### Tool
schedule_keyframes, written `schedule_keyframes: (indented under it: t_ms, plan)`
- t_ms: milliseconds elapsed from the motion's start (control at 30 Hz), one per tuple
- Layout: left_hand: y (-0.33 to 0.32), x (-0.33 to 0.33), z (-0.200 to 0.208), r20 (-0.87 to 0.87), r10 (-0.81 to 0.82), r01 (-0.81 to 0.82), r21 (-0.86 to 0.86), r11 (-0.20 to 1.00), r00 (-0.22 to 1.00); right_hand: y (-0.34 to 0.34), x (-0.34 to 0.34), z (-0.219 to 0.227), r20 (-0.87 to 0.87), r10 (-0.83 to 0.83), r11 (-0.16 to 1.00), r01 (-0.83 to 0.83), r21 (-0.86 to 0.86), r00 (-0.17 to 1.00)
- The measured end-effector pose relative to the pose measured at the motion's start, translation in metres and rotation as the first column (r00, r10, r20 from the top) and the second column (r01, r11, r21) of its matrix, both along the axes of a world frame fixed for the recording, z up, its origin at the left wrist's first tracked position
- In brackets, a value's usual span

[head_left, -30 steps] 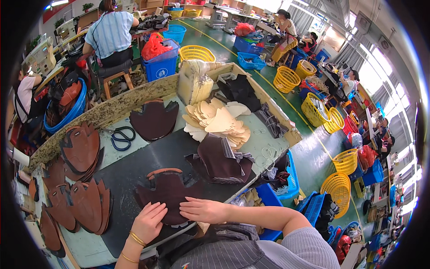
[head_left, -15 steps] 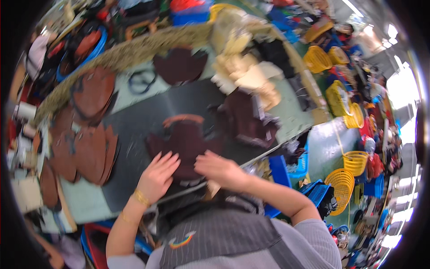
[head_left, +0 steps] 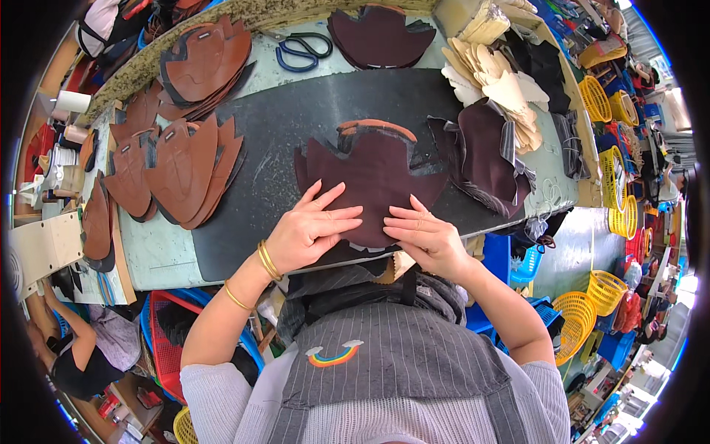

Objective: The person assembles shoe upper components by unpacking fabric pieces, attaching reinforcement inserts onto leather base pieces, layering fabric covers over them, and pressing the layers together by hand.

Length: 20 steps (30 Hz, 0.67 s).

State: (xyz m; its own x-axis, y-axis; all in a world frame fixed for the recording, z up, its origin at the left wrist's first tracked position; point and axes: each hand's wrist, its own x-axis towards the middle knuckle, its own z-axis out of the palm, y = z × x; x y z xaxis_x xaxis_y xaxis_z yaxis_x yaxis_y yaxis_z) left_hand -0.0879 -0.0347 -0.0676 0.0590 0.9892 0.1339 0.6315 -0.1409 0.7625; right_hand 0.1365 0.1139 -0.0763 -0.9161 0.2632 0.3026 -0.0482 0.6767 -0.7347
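A dark maroon cut piece (head_left: 370, 166), wide-winged and rounded at its near end, lies flat on a black work mat (head_left: 259, 148). A brown curved strip (head_left: 381, 129) shows along its far edge. My left hand (head_left: 307, 229) rests with fingers spread on the piece's near left side. On its near right side lie the outstretched fingers of my right hand (head_left: 429, 237). Neither hand grips anything. What lies under the maroon piece is mostly hidden, though some dark and brown edges peek out around it.
Stacks of brown leather pieces (head_left: 181, 174) stand at the left. A crumpled maroon pile (head_left: 481, 159) lies right of the mat, cream pieces (head_left: 488, 78) beyond it. At the back are another maroon stack (head_left: 381, 37) and blue-and-black loops (head_left: 299, 55). Yellow baskets (head_left: 573, 322) stand at the right.
The view has shifted, so the table sits higher and farther right in the picture. Both hands stay at the maroon piece; my fingers now point more inward, the right ones more spread.
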Motion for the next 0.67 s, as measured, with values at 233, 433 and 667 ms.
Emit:
schedule_keyframes:
  t_ms: [233, 433, 667]
  plan:
    - [-0.001, -0.003, -0.003, -0.157, -0.102, 0.104, -0.001, 0.995, 0.982, 0.004, 0.002, 0.002, 0.037, 0.074, 0.997, -0.074, 0.008, 0.997]
    - [-0.006, -0.020, 0.011, 0.094, -0.116, 0.122, -0.070, 0.990, 0.989, 0.034, 0.008, 0.015, 0.105, 0.310, 0.887, -0.248, -0.388, 0.945]
    - [0.019, -0.014, -0.003, -0.108, 0.268, -0.273, -0.035, 0.961, 0.957, 0.011, -0.061, 0.028, -0.012, 0.235, 0.964, -0.235, -0.125, 0.972]
